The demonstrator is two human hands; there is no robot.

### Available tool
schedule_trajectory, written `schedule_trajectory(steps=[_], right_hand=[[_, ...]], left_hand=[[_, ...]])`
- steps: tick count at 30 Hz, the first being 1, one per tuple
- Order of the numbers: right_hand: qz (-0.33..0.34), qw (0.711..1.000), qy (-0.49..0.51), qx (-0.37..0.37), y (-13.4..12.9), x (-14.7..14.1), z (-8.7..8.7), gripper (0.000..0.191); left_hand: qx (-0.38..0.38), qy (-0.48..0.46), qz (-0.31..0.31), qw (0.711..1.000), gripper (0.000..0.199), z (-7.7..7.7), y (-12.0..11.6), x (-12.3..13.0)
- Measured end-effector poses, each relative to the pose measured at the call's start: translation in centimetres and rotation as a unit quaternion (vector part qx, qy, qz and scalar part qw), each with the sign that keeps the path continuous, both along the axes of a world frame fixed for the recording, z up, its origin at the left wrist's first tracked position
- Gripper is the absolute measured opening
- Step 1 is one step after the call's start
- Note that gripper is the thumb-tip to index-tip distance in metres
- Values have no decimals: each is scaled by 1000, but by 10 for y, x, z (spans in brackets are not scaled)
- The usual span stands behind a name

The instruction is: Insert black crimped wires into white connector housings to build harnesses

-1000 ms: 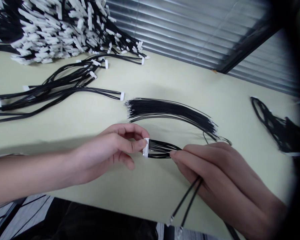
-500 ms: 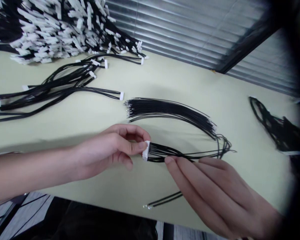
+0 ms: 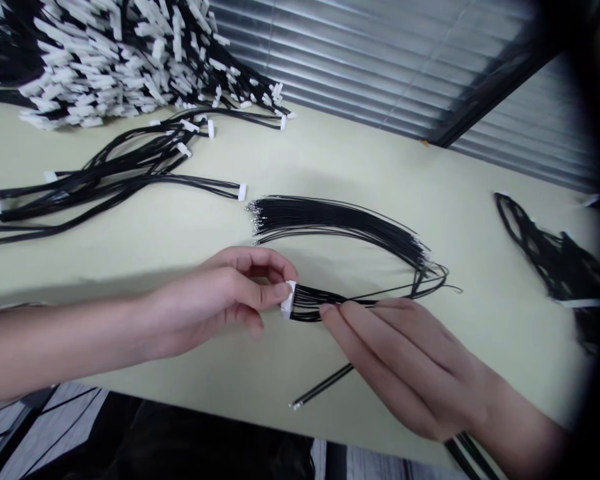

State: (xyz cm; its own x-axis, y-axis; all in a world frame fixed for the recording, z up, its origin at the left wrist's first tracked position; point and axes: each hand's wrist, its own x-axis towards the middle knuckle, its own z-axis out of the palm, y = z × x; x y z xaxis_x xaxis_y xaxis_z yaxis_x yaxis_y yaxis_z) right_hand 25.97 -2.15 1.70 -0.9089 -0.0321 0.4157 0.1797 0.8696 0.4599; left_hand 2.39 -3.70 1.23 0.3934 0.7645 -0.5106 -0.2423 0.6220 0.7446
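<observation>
A white connector (image 3: 289, 301) is pinched between the thumb and fingers of my left hand (image 3: 230, 297). Several thin black wires (image 3: 310, 297) run rightward out of it. My right hand (image 3: 405, 367) closes its fingertips on these wires just right of the connector, and its palm hides part of them. Below the right fingers, two loose wire ends (image 3: 325, 385) with metal tips point to the lower left. Behind the hands lies a flat bundle of black wires (image 3: 330, 217) with metal tips at both ends.
A large heap of white-ended cables (image 3: 105, 67) fills the back left. Black cables with white connectors (image 3: 130, 160) lie in front of it on the pale table (image 3: 220, 400). Another dark cable bundle (image 3: 545, 253) sits at the right. Blinds (image 3: 360, 60) stand behind the table.
My right hand has moved slightly left and up along the wires, towards the connector. The loose ends below have shifted, and dark cables now show under my right wrist. My left hand has barely moved.
</observation>
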Motion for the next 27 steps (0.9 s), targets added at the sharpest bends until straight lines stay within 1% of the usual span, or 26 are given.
schedule_trajectory(steps=[1,3,5,8,12,14,16,17,19,22,24,27], right_hand=[[6,1000,13,-14,2,-2,1,20],[-5,997,50,-52,4,-6,1,16],[-45,992,84,-83,2,-10,2,16],[-82,982,129,-114,-2,-16,4,33],[-127,973,119,-151,-8,-17,2,43],[-132,972,112,-161,-9,-16,0,37],[-140,963,135,-184,-11,-13,-2,23],[-144,958,148,-197,-12,-11,-3,20],[-139,955,168,-204,-12,-8,-4,20],[-95,967,158,-175,-12,-5,-4,22],[-70,972,147,-169,-11,-4,-2,23],[-75,969,144,-189,-10,-2,1,21]], left_hand=[[0,-1,1,1000,8,0,0,0],[-1,-1,2,1000,8,0,0,1],[2,0,5,1000,9,0,-1,1],[8,1,6,1000,7,-1,-1,1],[12,2,3,1000,8,-2,-1,0],[13,2,4,1000,9,-2,-1,0],[11,3,6,1000,9,-1,-1,0],[9,3,7,1000,8,-1,-1,1],[5,5,11,1000,8,-1,-1,1],[0,0,13,1000,10,-1,-1,0],[-2,-4,15,1000,11,-1,-1,-1],[-2,-3,18,1000,12,-1,-1,-1]])
